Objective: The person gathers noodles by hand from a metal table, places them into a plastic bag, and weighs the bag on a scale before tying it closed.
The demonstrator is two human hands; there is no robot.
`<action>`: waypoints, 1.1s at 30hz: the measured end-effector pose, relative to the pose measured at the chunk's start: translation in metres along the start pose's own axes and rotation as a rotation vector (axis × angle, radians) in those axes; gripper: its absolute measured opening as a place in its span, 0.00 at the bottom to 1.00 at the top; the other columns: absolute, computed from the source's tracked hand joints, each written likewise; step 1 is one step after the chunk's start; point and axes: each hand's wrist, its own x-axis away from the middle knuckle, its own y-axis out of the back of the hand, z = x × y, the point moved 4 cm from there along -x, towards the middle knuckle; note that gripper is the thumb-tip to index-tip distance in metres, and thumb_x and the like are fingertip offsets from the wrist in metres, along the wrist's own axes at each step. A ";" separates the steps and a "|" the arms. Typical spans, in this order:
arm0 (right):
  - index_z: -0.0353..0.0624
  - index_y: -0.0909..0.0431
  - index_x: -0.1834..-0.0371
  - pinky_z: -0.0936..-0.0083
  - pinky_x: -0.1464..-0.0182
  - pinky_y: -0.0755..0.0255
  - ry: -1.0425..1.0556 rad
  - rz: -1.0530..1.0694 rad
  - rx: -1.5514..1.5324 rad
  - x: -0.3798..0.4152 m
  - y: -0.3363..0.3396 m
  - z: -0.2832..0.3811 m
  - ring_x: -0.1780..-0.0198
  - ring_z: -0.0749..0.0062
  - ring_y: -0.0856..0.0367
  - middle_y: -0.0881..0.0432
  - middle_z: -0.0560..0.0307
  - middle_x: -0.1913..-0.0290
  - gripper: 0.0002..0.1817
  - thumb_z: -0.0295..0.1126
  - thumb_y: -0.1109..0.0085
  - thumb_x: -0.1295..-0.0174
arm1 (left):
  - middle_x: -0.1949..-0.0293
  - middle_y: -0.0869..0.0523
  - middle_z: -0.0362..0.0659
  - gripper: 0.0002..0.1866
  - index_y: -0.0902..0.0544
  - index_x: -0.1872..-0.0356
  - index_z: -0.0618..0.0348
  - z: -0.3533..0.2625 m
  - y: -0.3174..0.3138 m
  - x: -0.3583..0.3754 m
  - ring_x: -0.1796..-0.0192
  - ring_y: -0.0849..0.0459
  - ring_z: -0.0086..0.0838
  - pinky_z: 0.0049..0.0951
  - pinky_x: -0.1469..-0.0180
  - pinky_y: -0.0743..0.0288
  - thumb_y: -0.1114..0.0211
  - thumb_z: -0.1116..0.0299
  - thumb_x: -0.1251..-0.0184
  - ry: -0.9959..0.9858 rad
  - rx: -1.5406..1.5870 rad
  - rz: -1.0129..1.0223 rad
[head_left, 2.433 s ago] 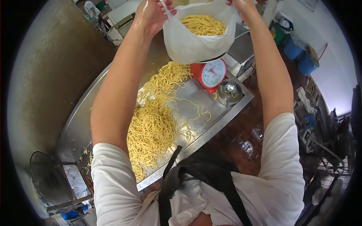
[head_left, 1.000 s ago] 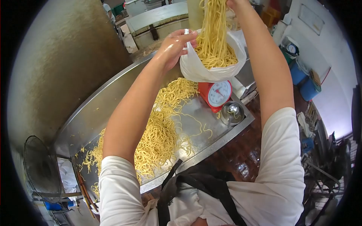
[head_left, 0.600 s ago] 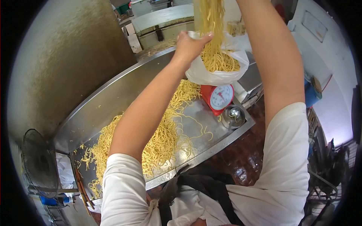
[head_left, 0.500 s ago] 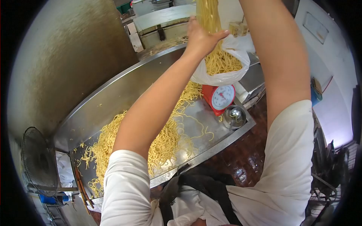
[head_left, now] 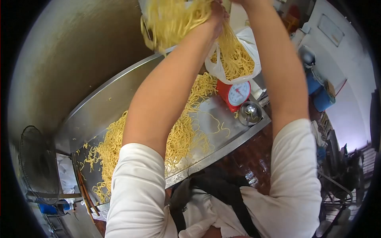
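Yellow noodles (head_left: 174,23) hang blurred in a thick bundle at the top, left of my left hand (head_left: 218,16), whose fingers appear closed on them. More strands run down from that hand into an open white plastic bag (head_left: 214,68) filled with noodles. The bag rests on a red dial scale (head_left: 238,94). My right hand (head_left: 243,2) is cut off by the top edge, so its fingers are hidden. Below my left forearm, a large pile of noodles (head_left: 113,148) lies in a metal tray (head_left: 216,147).
A small metal bowl (head_left: 250,114) sits in the tray's corner beside the scale. A fan (head_left: 37,162) stands at the far left, near wooden sticks (head_left: 85,190). Blue buckets (head_left: 323,99) are at the right. A metal wall (head_left: 95,47) rises behind the tray.
My left hand has moved up and closed on the noodles, and a bundle now swings out to its left. My right arm has shifted left. The view has turned slightly.
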 end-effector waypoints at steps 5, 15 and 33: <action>0.40 0.35 0.30 0.66 0.43 0.27 -0.200 0.069 -0.422 0.153 -0.057 -0.146 0.44 0.50 0.20 0.19 0.39 0.45 0.37 0.34 0.31 0.43 | 0.79 0.26 0.36 0.17 0.24 0.68 0.49 -0.011 0.051 -0.032 0.81 0.27 0.28 0.34 0.77 0.30 0.44 0.48 0.25 0.129 0.296 0.012; 0.51 0.17 0.50 0.64 0.52 0.23 -0.375 0.296 0.424 0.233 -0.068 -0.280 0.55 0.50 0.15 0.14 0.45 0.57 0.18 0.28 0.40 0.45 | 0.76 0.29 0.35 0.08 0.23 0.59 0.58 -0.168 0.223 0.027 0.76 0.31 0.22 0.26 0.72 0.34 0.43 0.64 0.24 -0.009 0.284 0.462; 0.44 0.25 0.40 0.60 0.49 0.22 -0.439 0.678 0.495 0.240 -0.056 -0.314 0.50 0.48 0.16 0.15 0.42 0.50 0.25 0.33 0.36 0.43 | 0.53 0.13 0.55 0.14 0.15 0.58 0.65 -0.022 0.704 0.333 0.55 0.13 0.44 0.41 0.54 0.20 0.41 0.63 0.33 1.029 -2.020 0.475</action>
